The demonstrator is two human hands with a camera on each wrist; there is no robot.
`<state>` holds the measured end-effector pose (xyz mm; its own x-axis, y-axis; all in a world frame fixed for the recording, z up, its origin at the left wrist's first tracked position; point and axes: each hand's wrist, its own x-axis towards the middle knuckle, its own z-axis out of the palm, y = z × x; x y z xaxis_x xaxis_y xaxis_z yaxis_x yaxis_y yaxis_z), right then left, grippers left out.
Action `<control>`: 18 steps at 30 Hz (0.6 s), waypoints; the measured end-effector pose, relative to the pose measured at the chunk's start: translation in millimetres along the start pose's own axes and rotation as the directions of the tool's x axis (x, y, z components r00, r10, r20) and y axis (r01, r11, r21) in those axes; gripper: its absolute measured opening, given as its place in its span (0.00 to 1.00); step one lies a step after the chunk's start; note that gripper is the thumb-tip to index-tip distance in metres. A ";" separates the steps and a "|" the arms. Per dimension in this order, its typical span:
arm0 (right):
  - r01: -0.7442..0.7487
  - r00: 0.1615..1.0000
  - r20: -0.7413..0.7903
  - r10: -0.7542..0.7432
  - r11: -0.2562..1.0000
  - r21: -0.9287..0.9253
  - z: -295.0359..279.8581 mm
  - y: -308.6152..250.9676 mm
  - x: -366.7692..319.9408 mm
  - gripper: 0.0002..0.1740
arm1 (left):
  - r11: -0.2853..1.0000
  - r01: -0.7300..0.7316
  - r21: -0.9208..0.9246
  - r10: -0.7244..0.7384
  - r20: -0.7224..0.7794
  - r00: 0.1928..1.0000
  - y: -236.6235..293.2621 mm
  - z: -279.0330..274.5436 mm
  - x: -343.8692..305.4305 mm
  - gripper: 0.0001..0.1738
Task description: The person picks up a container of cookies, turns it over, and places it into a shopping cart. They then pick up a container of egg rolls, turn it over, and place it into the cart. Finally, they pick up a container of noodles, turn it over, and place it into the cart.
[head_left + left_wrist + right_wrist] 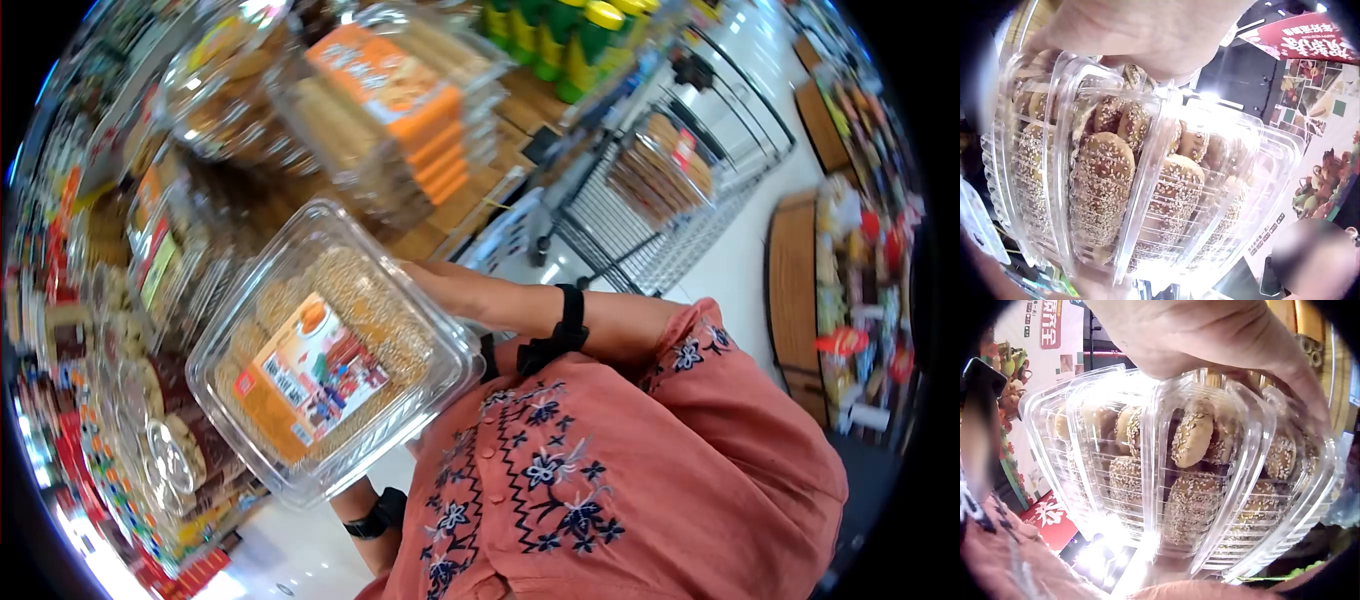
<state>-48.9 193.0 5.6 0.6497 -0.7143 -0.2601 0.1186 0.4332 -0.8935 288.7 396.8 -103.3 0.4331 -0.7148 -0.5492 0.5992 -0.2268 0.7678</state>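
In the head view a clear plastic box of sesame cookies (330, 340), with an orange picture label, tops what I carry in front of my chest. Both wrist views show several such boxes stacked, their sesame-coated cookies (1102, 187) visible through the ribbed walls. My left hand (1141, 34) grips one side of the stack, and the boxes hide it in the head view. On the opposite side my right hand (1210, 337) holds the stack, its thumb side along the box edges. The lower parts of both hands are hidden by the boxes.
A wooden display holds more packs, among them orange-labelled biscuit boxes (400, 110) and round cookie tubs (170, 455). Green bottles with yellow caps (590, 45) stand at the back. A metal shopping cart (640, 240) with a brown pack inside stands right. Beyond it is another shelf (795, 300).
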 end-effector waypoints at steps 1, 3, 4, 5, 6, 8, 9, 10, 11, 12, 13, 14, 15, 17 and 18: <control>0.064 0.998 -0.019 -0.064 0.998 0.000 -7.7 1.2 -13.2 0.44 | 0.999 0.036 0.028 -0.036 0.000 0.999 -8.2 -0.9 -9.3 0.29; -0.056 0.998 0.003 0.056 0.997 -0.058 -25.8 -25.6 -52.7 0.47 | 0.992 0.102 0.076 -0.101 -0.017 0.995 -21.7 -6.2 -28.6 0.29; -0.061 0.997 -0.058 0.058 0.996 -0.060 -31.1 -23.9 -60.7 0.47 | 0.986 0.131 0.100 -0.129 -0.022 0.991 -26.6 -8.3 -37.1 0.29; -0.067 0.992 -0.115 0.059 0.996 -0.063 -37.6 -21.8 -67.0 0.48 | 0.979 0.166 0.122 -0.164 -0.024 0.986 -33.2 -8.3 -45.4 0.29; -0.035 0.993 -0.117 0.029 0.998 -0.045 -47.6 -15.3 -71.2 0.50 | 0.971 0.194 0.141 -0.193 -0.024 0.981 -38.7 -6.2 -52.2 0.29; -0.083 0.983 -0.176 0.062 0.990 -0.116 -65.5 -12.5 -87.5 0.50 | 0.949 0.246 0.194 -0.248 -0.018 0.969 -47.3 -3.8 -65.5 0.29; -0.114 0.975 -0.204 0.084 0.983 -0.141 -77.3 -14.8 -98.1 0.50 | 0.938 0.268 0.221 -0.271 -0.016 0.962 -50.8 2.9 -70.6 0.29; -0.129 0.973 -0.212 0.095 0.980 -0.152 -86.4 -25.2 -113.9 0.48 | 0.924 0.290 0.251 -0.297 -0.009 0.955 -55.8 11.8 -73.5 0.29; -0.110 0.971 -0.229 0.076 0.984 -0.143 -97.6 -24.8 -125.8 0.47 | 0.908 0.313 0.279 -0.324 -0.006 0.946 -58.7 20.4 -76.6 0.29; -0.094 0.968 -0.245 0.059 0.987 -0.133 -108.8 -23.9 -137.1 0.46 | 0.892 0.332 0.308 -0.349 0.001 0.937 -61.9 31.7 -78.1 0.29; -0.076 0.965 -0.260 0.041 0.989 -0.128 -120.4 -24.0 -148.7 0.45 | 0.876 0.346 0.335 -0.371 0.011 0.929 -63.8 43.0 -79.6 0.29; -0.018 0.965 -0.263 -0.017 0.991 -0.130 -131.7 -22.6 -163.0 0.45 | 0.863 0.356 0.359 -0.389 0.022 0.921 -67.7 53.8 -78.8 0.29; -0.028 0.952 -0.305 -0.001 0.995 -0.090 -143.3 -21.5 -173.9 0.45 | 0.848 0.363 0.387 -0.408 0.036 0.912 -71.1 68.0 -76.7 0.29; -0.037 0.920 -0.390 0.031 0.999 -0.008 -166.2 -16.8 -194.0 0.44 | 0.814 0.372 0.447 -0.446 0.069 0.892 -78.2 99.0 -70.4 0.29; -0.083 0.905 -0.418 0.078 0.997 0.008 -178.0 -22.1 -206.2 0.41 | 0.796 0.374 0.476 -0.465 0.086 0.881 -83.2 115.5 -65.8 0.29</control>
<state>-319.2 232.9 13.9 0.2829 -0.8424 -0.4587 0.0701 0.4951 -0.8660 132.6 386.4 -92.9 0.0453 -0.5811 -0.8126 0.3182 -0.7626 0.5631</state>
